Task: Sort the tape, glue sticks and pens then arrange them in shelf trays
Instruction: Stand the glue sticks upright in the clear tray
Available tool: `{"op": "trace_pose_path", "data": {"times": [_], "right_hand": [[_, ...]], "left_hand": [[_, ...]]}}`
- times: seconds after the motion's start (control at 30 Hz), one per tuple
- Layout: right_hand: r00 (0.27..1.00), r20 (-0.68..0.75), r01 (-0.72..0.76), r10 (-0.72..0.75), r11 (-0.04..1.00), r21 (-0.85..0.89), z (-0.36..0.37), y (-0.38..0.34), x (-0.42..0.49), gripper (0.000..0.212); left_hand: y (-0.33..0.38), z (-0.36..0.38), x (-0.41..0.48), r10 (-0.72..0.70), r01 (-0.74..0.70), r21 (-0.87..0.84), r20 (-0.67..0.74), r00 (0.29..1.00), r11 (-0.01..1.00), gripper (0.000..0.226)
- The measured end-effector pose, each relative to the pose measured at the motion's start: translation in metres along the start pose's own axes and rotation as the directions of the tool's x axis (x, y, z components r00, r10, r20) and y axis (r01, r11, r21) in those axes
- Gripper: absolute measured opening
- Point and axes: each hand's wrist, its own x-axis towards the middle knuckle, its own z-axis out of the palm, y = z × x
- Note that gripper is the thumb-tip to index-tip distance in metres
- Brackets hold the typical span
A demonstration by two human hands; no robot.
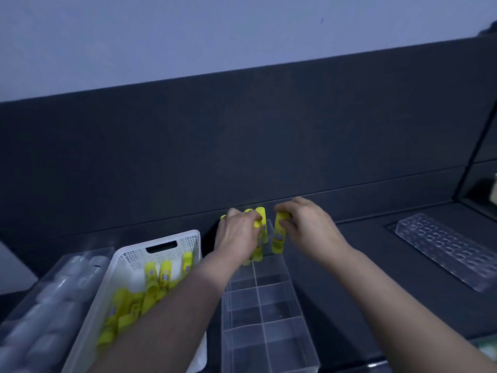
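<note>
A clear divided tray [269, 305] stands on the dark counter in front of me. Upright yellow glue sticks [261, 232] fill its far compartments. My left hand [238, 236] grips the tops of the sticks at the far left of the tray. My right hand [309, 227] pinches the cap of one yellow glue stick [279, 238], held upright over the far right compartment. A white perforated basket [139, 270] at the left holds several more yellow glue sticks [150, 289], partly hidden under my left forearm.
A clear tray with rolls of tape [51, 300] lies at the far left. A clear holder with round holes [446, 246] sits on the counter at the right. A dark back panel [242, 157] rises just behind the tray.
</note>
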Motion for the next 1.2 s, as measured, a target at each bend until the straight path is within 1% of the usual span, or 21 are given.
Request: {"op": "trace_pose_path", "data": {"times": [0.07,0.1,0.23,0.33,0.47,0.57,0.6,0.67,0.77,0.8,0.87,0.93,1.0,1.1,1.2], "right_hand": [[1.000,0.028,0.013,-0.013,1.000,-0.020,0.007,0.004,0.006,0.034],[0.999,0.038,0.023,-0.022,0.999,-0.026,0.011,0.005,0.010,0.034],[0.995,0.051,0.083,-0.081,0.996,-0.036,0.023,0.002,0.023,0.034],[0.992,0.071,0.112,-0.109,0.992,-0.050,0.034,-0.001,0.031,0.035],[0.989,0.128,0.085,-0.074,0.993,-0.079,0.053,0.002,0.033,0.046],[0.978,0.209,0.039,-0.015,0.993,-0.109,0.061,0.004,0.030,0.053],[0.979,0.205,0.014,0.008,0.994,-0.108,0.061,0.002,0.029,0.052],[0.991,0.133,0.000,0.018,0.991,-0.135,0.058,-0.005,0.027,0.050],[0.998,-0.015,0.058,-0.062,0.982,-0.178,0.051,-0.029,0.021,0.048],[0.995,-0.044,0.082,-0.090,0.983,-0.162,0.050,-0.041,0.017,0.045],[0.987,-0.056,0.142,-0.150,0.981,-0.132,0.053,-0.068,0.009,0.037],[0.979,-0.018,0.198,-0.201,0.974,-0.110,0.064,-0.094,0.001,0.031],[0.972,0.052,0.233,-0.229,0.967,-0.106,0.079,-0.116,-0.007,0.028],[0.964,0.171,0.228,-0.204,0.965,-0.131,0.101,-0.132,-0.019,0.029],[0.959,0.228,0.208,-0.167,0.963,-0.169,0.116,-0.135,-0.028,0.028]], "left_hand": [[-0.002,0.005,-0.002,0.005,-0.008,0.069,0.037,0.999,0.998,0.029],[-0.003,0.006,-0.003,0.006,-0.010,0.075,0.043,0.999,0.997,0.030],[-0.009,-0.001,-0.007,-0.005,0.005,-0.039,-0.010,1.000,0.999,0.043],[-0.016,-0.011,-0.011,-0.059,0.045,-0.135,-0.102,0.993,0.990,0.038],[-0.030,-0.024,-0.019,-0.181,0.154,-0.164,-0.161,0.970,0.974,0.032],[-0.043,-0.030,-0.027,-0.215,0.186,-0.172,-0.169,0.962,0.967,0.030],[-0.048,-0.032,-0.030,-0.219,0.189,-0.176,-0.170,0.961,0.966,0.030],[-0.059,-0.038,-0.035,-0.216,0.185,-0.170,-0.188,0.958,0.968,0.031],[-0.079,-0.052,-0.044,-0.221,0.188,-0.160,-0.227,0.948,0.969,0.032],[-0.088,-0.058,-0.048,-0.239,0.203,-0.169,-0.236,0.942,0.964,0.032],[-0.107,-0.068,-0.057,-0.284,0.234,-0.215,-0.240,0.928,0.948,0.032],[-0.127,-0.075,-0.069,-0.314,0.264,-0.238,-0.208,0.926,0.935,0.029],[-0.144,-0.079,-0.082,-0.333,0.300,-0.209,-0.148,0.931,0.931,0.026],[-0.165,-0.079,-0.098,-0.349,0.332,-0.194,-0.062,0.935,0.923,0.026],[-0.180,-0.075,-0.108,-0.358,0.357,-0.181,0.031,0.933,0.916,0.024]]}}
